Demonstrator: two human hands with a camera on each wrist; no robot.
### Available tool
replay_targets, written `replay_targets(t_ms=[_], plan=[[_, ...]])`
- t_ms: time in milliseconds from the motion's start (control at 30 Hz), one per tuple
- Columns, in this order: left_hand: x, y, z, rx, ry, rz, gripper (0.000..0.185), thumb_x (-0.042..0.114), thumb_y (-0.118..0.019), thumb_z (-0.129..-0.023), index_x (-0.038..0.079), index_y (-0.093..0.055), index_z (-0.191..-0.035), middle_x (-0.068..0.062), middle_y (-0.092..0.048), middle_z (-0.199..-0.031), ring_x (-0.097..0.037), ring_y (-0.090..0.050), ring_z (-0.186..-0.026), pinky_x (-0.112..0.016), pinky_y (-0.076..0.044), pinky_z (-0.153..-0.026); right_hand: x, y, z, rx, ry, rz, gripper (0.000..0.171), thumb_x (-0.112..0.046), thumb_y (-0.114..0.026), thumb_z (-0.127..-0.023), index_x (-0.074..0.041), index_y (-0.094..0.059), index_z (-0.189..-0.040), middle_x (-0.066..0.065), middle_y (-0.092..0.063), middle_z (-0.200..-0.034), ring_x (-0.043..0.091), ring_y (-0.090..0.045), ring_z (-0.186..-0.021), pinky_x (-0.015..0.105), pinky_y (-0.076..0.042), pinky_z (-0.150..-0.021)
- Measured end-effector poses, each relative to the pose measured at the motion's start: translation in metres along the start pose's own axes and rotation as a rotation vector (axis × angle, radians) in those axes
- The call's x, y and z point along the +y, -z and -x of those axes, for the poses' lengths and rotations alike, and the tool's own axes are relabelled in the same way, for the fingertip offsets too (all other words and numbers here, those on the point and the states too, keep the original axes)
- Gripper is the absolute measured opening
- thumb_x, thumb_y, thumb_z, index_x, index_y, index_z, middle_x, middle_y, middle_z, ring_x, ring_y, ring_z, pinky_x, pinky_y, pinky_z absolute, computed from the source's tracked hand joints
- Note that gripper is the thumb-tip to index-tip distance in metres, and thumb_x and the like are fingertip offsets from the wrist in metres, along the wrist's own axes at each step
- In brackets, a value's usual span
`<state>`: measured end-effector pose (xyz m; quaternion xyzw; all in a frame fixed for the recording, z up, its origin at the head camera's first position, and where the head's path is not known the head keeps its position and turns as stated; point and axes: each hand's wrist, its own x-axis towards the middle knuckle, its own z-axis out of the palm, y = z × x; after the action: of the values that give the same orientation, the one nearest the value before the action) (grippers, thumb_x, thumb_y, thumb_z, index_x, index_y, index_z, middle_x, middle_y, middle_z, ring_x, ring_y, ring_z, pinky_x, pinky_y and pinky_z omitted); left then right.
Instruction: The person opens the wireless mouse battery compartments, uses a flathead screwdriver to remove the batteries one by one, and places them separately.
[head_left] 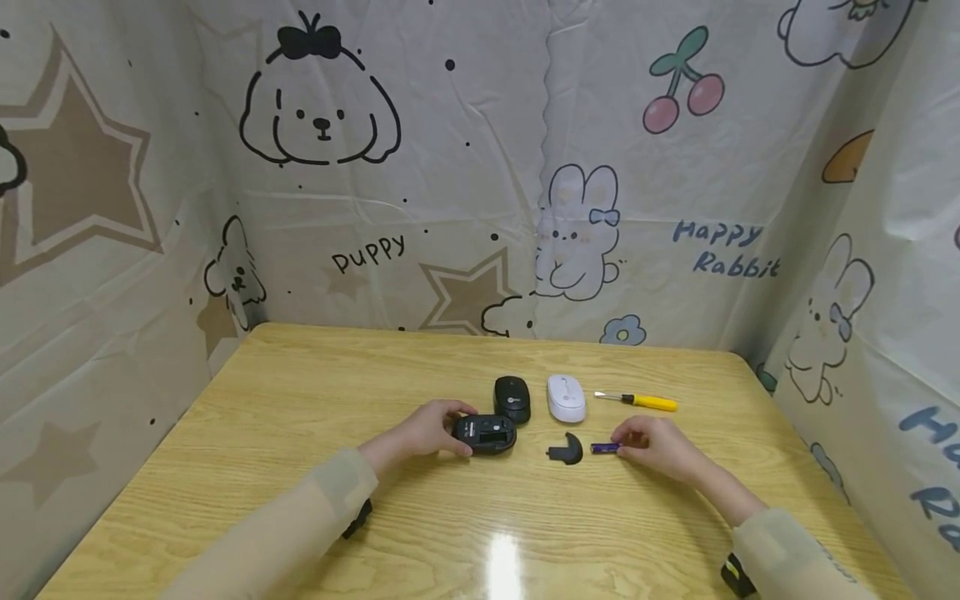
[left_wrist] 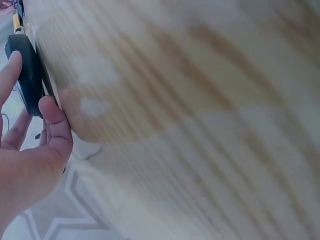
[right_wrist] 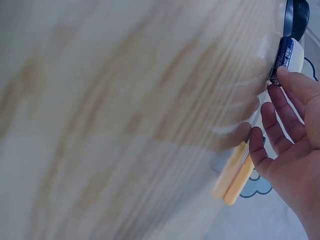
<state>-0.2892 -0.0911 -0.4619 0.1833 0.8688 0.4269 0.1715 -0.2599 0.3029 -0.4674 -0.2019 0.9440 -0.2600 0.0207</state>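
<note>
My left hand (head_left: 433, 428) grips the left end of a black computer mouse (head_left: 501, 444) that lies underside up, its battery slot uncovered. In the left wrist view, thumb and fingers sit round the edge of that mouse (left_wrist: 31, 75). A dark blue-purple battery (head_left: 604, 448) is pinched by the thumb and fingers of my right hand (head_left: 658, 447), low over or on the table; I cannot tell which. The right wrist view shows the thumb on one end of the battery (right_wrist: 284, 56). Between the hands lies a black curved battery cover (head_left: 572, 450) with a tab pointing left.
A second black mouse (head_left: 512, 395) stands upright just behind the overturned one. To its right is a white mouse (head_left: 566, 398). A screwdriver (head_left: 651, 403) with a yellow handle lies behind my right hand. The wooden table (head_left: 360, 358) meets a printed cloth (head_left: 465, 192) at the back.
</note>
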Motion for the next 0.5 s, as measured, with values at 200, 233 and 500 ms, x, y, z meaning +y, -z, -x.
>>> replay_targets(t_ms=[200,233,500], plan=[[0.001,0.002,0.001,-0.013,-0.022,-0.067,0.063,0.014,-0.084,-0.069,0.012,-0.058,-0.126,-0.009,-0.059,-0.114,-0.018,-0.053,-0.093,-0.037,-0.046,-0.086,-0.002,0.002,0.0,-0.013,0.008,0.005,0.014,-0.01,-0.071,-0.082,-0.013,-0.068,-0.096,-0.004,-0.065,-0.09,0.01,-0.051,-0.076,0.021,-0.045,-0.064],[0.0,0.002,0.001,-0.013,-0.029,-0.081,0.063,0.015,-0.084,-0.069,0.012,-0.058,-0.126,-0.009,-0.059,-0.114,-0.018,-0.053,-0.092,-0.036,-0.046,-0.085,-0.002,0.002,0.0,-0.011,0.01,0.006,0.015,-0.009,-0.071,-0.082,-0.013,-0.069,-0.096,-0.004,-0.065,-0.091,0.01,-0.051,-0.077,0.022,-0.045,-0.064],[-0.003,0.009,0.003,0.01,-0.054,-0.089,0.065,0.015,-0.083,-0.071,0.01,-0.056,-0.129,-0.009,-0.058,-0.116,-0.021,-0.056,-0.098,-0.037,-0.049,-0.085,-0.011,0.009,-0.002,0.035,-0.002,0.003,0.017,-0.012,-0.071,-0.083,-0.012,-0.069,-0.1,-0.005,-0.066,-0.095,0.011,-0.054,-0.081,0.025,-0.047,-0.069]])
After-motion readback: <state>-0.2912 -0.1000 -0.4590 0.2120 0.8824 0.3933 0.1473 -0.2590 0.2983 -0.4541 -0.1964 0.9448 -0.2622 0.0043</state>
